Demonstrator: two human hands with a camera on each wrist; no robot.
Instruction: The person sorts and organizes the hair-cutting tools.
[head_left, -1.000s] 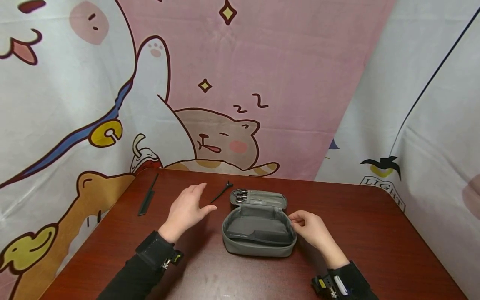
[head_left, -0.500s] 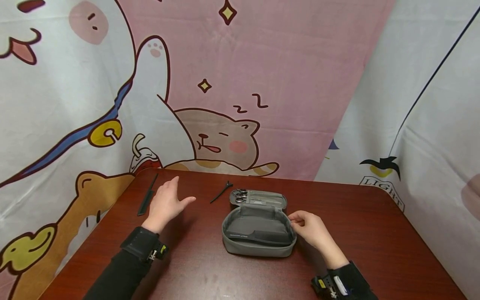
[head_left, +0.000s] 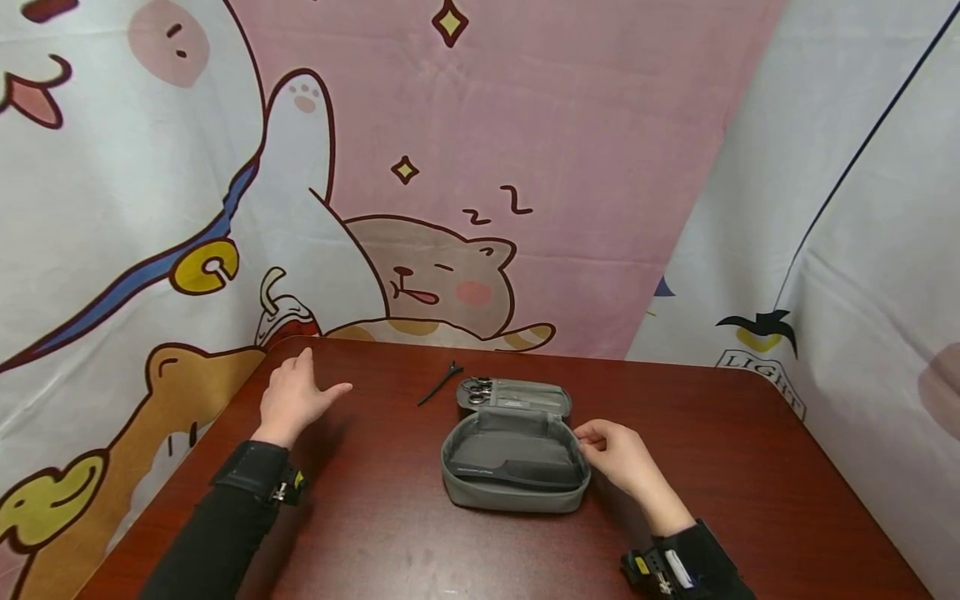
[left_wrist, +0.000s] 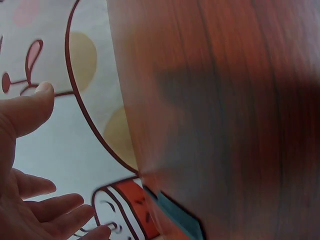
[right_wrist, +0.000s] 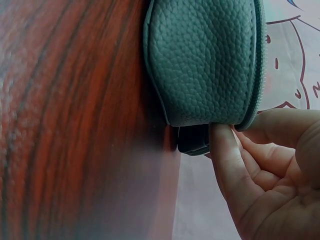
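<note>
My left hand [head_left: 291, 402], its thumb spread from the fingers, hovers above the table's far left part and holds nothing. Under it lies a dark tail comb [left_wrist: 181, 217], hidden by the hand in the head view. With thumb and fingers my right hand [head_left: 617, 454] pinches the right rim of an unzipped grey case [head_left: 517, 500], also seen as pebbled leather [right_wrist: 205, 60] in the right wrist view. Inside the case rests a wide black comb [head_left: 525, 473]. Scissors [head_left: 477, 390] are tucked in the case's folded-back lid [head_left: 531, 395].
A slim black hair clip [head_left: 441, 383] lies on the brown table [head_left: 405, 525], left of the lid. Behind the table hangs a cartoon-printed cloth [head_left: 585, 167], close to its far and left edges.
My left hand has moved left, from beside the hair clip to over the tail comb, covering it in the head view. The right hand keeps its hold on the case.
</note>
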